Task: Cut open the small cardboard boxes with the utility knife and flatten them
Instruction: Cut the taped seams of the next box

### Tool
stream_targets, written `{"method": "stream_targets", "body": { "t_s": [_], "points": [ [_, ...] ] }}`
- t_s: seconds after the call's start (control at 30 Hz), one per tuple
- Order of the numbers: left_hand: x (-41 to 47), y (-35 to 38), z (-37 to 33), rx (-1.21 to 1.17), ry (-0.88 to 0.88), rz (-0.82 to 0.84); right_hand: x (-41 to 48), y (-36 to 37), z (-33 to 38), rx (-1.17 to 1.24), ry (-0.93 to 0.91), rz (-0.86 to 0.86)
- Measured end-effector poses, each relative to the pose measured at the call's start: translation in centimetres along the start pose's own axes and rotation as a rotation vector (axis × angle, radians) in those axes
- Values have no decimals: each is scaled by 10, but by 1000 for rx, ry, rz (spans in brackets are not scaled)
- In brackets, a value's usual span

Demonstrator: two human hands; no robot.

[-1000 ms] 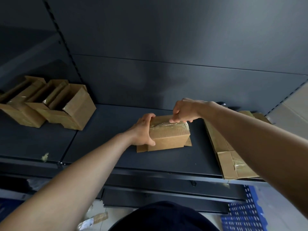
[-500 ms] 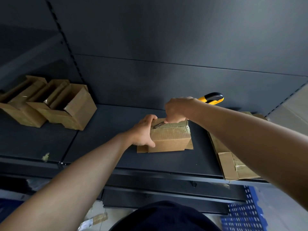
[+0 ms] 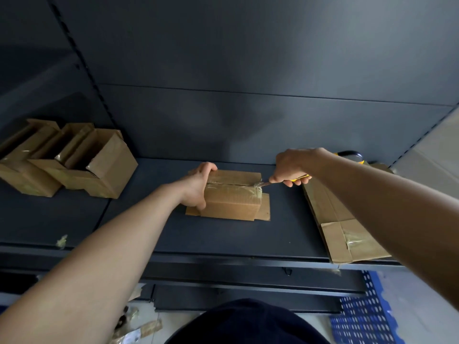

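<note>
Dark shelf [image 3: 223,239] — brown box [image 3: 231,206], glossy taped top

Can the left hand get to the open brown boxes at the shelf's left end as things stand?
Probably yes, once it lets go. The left hand grips the taped brown cardboard box, and only bare dark shelf lies between it and the open brown cardboard boxes.
</note>
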State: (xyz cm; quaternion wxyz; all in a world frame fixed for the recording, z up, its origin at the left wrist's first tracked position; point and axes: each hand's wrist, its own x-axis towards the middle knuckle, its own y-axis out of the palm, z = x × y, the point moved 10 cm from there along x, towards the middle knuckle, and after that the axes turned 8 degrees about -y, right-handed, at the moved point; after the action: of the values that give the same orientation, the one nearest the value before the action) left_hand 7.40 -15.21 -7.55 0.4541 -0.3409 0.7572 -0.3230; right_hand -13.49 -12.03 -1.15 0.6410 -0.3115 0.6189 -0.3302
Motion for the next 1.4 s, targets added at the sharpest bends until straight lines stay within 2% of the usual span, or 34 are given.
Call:
{"method": "stream_targets", "body": {
  "t_s": [0.4, 0.57, 0.7, 0.8, 0.87, 0.93, 1.13, 1.4],
  "points": [
    [4, -3, 0, 159, -48, -23, 1, 5, -13, 101, 26, 70],
    [-2, -22, 32, 251, -130, -98, -8, 7, -55, 128, 118, 75],
    [-3, -33, 22, 401, -63, -196, 4, -8, -30, 343, 16, -195],
    [-6, -31, 0, 443, 24, -287, 22, 5, 19, 676, -48, -231],
    [-10, -28, -15, 386, 137, -323, 35, 15, 36, 863, -58, -244],
    [-18, -24, -28, 276, 224, -331, 42, 30, 39, 1026, 13, -207],
    [-33, -10, -31, 236, 301, -447, 53, 49, 44, 1156, 56, -175],
    [-18, -12, -32, 192, 214, -347, 62, 57, 44, 1207, 70, -162]
  ]
}}
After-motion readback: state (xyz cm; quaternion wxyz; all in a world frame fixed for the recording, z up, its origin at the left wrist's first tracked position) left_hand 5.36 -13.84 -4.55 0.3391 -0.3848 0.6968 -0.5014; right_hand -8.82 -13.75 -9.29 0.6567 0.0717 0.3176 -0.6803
